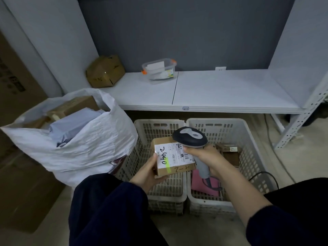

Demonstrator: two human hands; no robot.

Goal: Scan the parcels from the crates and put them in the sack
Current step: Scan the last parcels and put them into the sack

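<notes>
My left hand (pixel 147 173) grips a small brown cardboard parcel (pixel 173 157) by its near left corner, above the left white crate (pixel 142 125). Its white label with handwritten numbers faces up. My right hand (pixel 207 158) grips a grey handheld scanner (pixel 190 137), whose dark head sits just over the label's right end. The right crate (pixel 252 139) holds a pink flat parcel (pixel 200 185) and a brown box (pixel 230 153). A white sack (pixel 85 148) stands open at the left with boxes and a pale bag inside.
A low white shelf (pixel 221 93) runs behind the crates, bearing a crumpled brown box (pixel 104 71) and a clear plastic container (pixel 159 71). Large cardboard cartons (pixel 17 183) stand at the far left. A perforated shelf post (pixel 301 118) and cables lie at the right.
</notes>
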